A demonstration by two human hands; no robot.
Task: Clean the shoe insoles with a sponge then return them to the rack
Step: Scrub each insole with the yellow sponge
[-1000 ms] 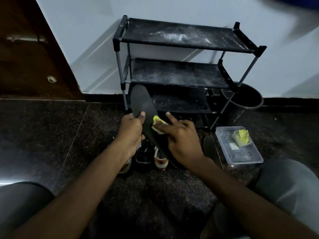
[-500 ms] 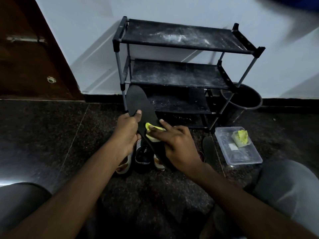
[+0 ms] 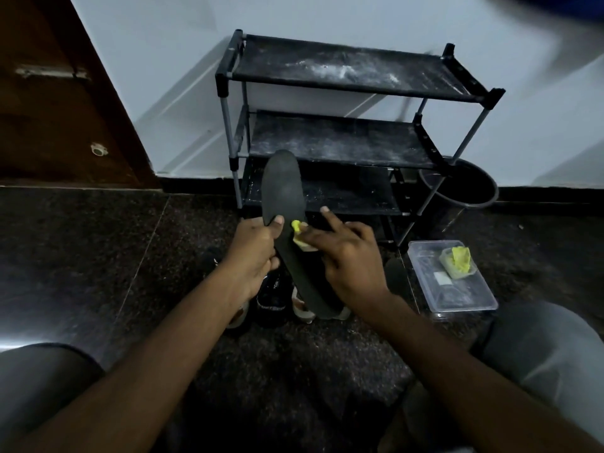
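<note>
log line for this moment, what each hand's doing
step: clean insole | left hand: grips insole edge | right hand: holds sponge against insole | rack: dusty shelves

Matt black insole (image 3: 283, 188), dusty cloth-shelved metal-tube rack (image 3: 340, 142), clear glossy plastic box (image 3: 457, 299).

The right hand (image 3: 351, 259) is covering most of the sponge (image 3: 296, 226); shoes (image 3: 273, 295) at 6 o'clock are lying partly hidden beneath the insole (image 3: 282, 188).
</note>
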